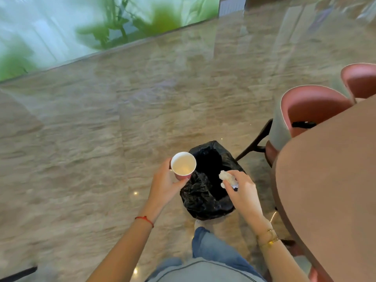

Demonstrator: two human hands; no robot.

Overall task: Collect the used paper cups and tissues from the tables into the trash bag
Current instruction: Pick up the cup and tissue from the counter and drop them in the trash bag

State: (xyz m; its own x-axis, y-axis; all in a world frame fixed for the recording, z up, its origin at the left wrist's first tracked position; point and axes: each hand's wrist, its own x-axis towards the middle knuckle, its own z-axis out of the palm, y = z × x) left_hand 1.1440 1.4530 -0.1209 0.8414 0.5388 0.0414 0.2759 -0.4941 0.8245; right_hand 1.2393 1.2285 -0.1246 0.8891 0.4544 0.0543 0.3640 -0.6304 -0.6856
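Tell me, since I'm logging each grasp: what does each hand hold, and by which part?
The left hand grips the white-lined pink paper cup around its lower side wall. The right hand pinches a crumpled white tissue by its near end.

Glossy marbled floor (122,119), pink chairs (311,106), brown table (329,180), green-leaf wall panel (81,23)

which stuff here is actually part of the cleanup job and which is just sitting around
Part of the job:
paper cup, held in the left hand
crumpled tissue, held in the right hand
black trash bag, open on the floor

Just there:
pink chairs
brown table
dark object on the chair seat
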